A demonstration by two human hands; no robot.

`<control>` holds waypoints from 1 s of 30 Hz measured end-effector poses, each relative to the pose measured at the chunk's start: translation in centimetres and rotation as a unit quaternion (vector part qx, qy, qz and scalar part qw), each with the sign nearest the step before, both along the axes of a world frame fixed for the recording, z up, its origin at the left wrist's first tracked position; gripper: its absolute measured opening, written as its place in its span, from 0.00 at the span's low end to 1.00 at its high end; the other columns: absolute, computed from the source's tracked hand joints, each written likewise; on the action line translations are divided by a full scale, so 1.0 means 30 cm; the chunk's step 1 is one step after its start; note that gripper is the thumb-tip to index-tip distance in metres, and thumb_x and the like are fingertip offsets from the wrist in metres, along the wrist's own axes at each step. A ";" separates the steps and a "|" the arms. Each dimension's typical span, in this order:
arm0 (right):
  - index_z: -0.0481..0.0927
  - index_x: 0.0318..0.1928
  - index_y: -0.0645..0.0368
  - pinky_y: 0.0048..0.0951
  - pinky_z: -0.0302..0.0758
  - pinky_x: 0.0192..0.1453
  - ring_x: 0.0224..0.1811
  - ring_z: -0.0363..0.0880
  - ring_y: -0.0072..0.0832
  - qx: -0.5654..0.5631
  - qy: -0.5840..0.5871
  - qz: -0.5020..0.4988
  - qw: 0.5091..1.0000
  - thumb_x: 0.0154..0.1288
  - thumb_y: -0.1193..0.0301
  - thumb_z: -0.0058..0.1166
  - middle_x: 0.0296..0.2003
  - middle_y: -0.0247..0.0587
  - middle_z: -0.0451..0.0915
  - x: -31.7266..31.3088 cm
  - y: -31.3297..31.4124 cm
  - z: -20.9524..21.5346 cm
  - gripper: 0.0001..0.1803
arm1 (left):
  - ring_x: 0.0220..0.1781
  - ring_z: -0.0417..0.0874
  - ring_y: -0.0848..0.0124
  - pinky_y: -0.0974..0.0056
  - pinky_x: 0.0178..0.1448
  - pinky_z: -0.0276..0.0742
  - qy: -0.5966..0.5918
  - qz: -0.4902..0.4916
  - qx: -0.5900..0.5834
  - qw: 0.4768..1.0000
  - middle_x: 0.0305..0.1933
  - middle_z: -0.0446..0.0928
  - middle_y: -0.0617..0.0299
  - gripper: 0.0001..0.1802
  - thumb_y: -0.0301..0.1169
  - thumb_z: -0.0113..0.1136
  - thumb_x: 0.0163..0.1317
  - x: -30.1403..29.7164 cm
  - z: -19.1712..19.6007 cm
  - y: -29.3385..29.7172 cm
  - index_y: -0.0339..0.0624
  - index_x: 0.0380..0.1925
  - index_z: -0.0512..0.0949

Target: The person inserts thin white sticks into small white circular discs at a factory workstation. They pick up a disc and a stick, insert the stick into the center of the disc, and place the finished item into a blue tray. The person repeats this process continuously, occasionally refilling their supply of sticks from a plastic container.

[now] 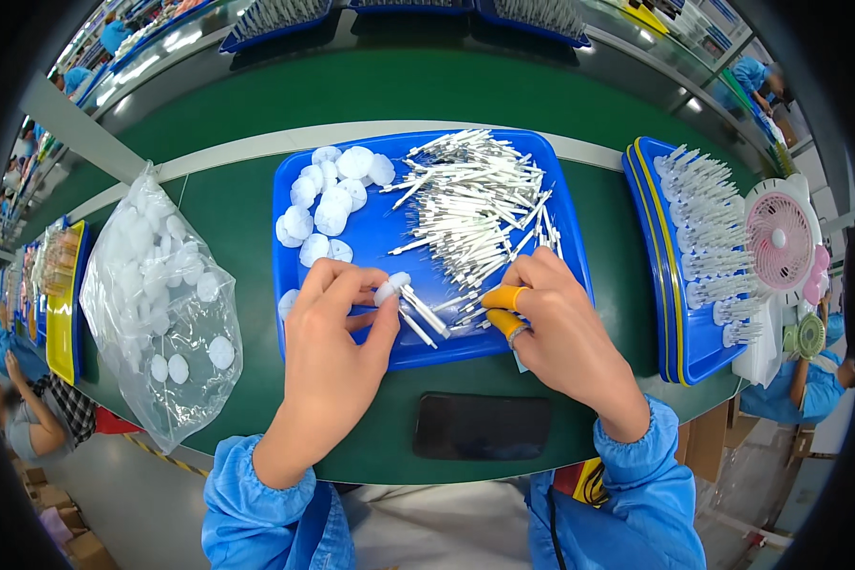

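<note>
Between the thumb and fingers of my left hand (337, 351) is a small white round pad (389, 288). Several white sticks (423, 318) stand out from that pad toward the lower right. My right hand (562, 332), with yellow covers on two fingers, is closed in a pinch over the tray's front right part. Thin white sticks (468, 306) with fine wire-like ends meet its fingertips. Both hands are above a blue tray (408, 356). A big heap of the same sticks (475, 204) lies in its right half, and loose white pads (334, 209) lie at its left.
A clear plastic bag (166, 313) of white pads lies left of the tray. In front is a black phone (483, 426). Stacked blue trays (693, 361) with filled pads stand at right, beside a pink fan (779, 236). Other people work at both sides.
</note>
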State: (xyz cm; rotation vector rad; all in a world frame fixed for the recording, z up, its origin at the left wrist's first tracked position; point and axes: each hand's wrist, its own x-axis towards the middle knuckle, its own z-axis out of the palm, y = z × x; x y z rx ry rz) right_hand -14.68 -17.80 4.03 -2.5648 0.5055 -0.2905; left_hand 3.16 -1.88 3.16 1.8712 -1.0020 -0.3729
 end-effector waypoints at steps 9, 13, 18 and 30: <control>0.90 0.39 0.69 0.40 0.76 0.55 0.49 0.77 0.43 -0.015 -0.006 0.050 0.999 0.46 0.87 0.65 0.41 0.45 0.80 0.004 -0.031 0.009 0.15 | 0.42 0.87 0.77 0.69 0.41 0.88 0.078 -0.007 0.004 0.997 0.41 0.79 0.61 0.07 0.20 0.68 0.70 0.020 0.005 0.005 0.30 0.45 0.83; 0.89 0.37 0.68 0.40 0.76 0.56 0.50 0.77 0.43 -0.022 0.039 0.058 0.997 0.46 0.86 0.65 0.41 0.45 0.80 -0.021 -0.049 0.009 0.14 | 0.41 0.86 0.80 0.70 0.40 0.87 0.104 -0.006 0.018 0.994 0.39 0.81 0.63 0.07 0.21 0.69 0.69 0.016 0.006 0.000 0.31 0.42 0.80; 0.89 0.38 0.68 0.41 0.75 0.56 0.51 0.77 0.43 -0.033 0.047 0.066 0.996 0.47 0.86 0.66 0.41 0.46 0.81 -0.008 -0.049 0.005 0.14 | 0.41 0.85 0.82 0.72 0.38 0.85 0.140 -0.016 0.019 0.990 0.37 0.83 0.65 0.06 0.20 0.69 0.68 0.022 0.012 -0.007 0.32 0.40 0.80; 0.87 0.48 0.68 0.43 0.72 0.52 0.45 0.77 0.47 0.116 -0.119 0.060 0.984 0.47 0.86 0.61 0.40 0.48 0.80 0.010 0.075 0.004 0.23 | 0.46 0.88 0.71 0.63 0.45 0.93 0.126 -0.070 -0.013 0.990 0.41 0.82 0.57 0.07 0.19 0.70 0.65 -0.016 -0.004 -0.001 0.33 0.42 0.83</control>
